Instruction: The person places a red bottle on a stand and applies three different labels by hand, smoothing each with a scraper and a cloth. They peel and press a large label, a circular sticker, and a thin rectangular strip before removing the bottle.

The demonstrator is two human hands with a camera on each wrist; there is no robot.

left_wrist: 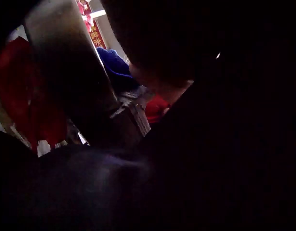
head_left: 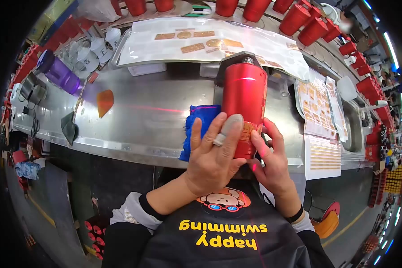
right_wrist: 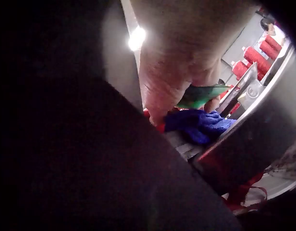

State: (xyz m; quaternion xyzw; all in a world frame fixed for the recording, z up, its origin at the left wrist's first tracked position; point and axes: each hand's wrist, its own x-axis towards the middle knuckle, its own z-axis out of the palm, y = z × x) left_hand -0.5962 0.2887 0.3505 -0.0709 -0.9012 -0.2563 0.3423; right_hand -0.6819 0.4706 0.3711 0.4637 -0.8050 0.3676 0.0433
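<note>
A glossy red bottle [head_left: 244, 89] lies with its dark neck pointing away from me, against a dark angular holder [head_left: 223, 71]. Near its base is a gold decal [head_left: 247, 132]. My left hand [head_left: 214, 156] lays straight fingers along the bottle's left side; one finger wears a pale cover and another a whitish band. From the right, my right hand [head_left: 274, 163] grips the bottle's lower end, thumb on the decal and fingers bent beside it. A blue cloth [head_left: 201, 123] lies left of the bottle. The left wrist view is mostly dark, with the same cloth [left_wrist: 114, 67] showing.
Decal sheets [head_left: 165, 38] cover a raised tray at the back. More decals lie right, on a tray [head_left: 317, 107] and a striped sheet [head_left: 322, 156]. A purple bottle [head_left: 60, 73], an orange scraper [head_left: 105, 102] and a dark green piece [head_left: 69, 128] are left. Red bottles [head_left: 295, 20] line the back.
</note>
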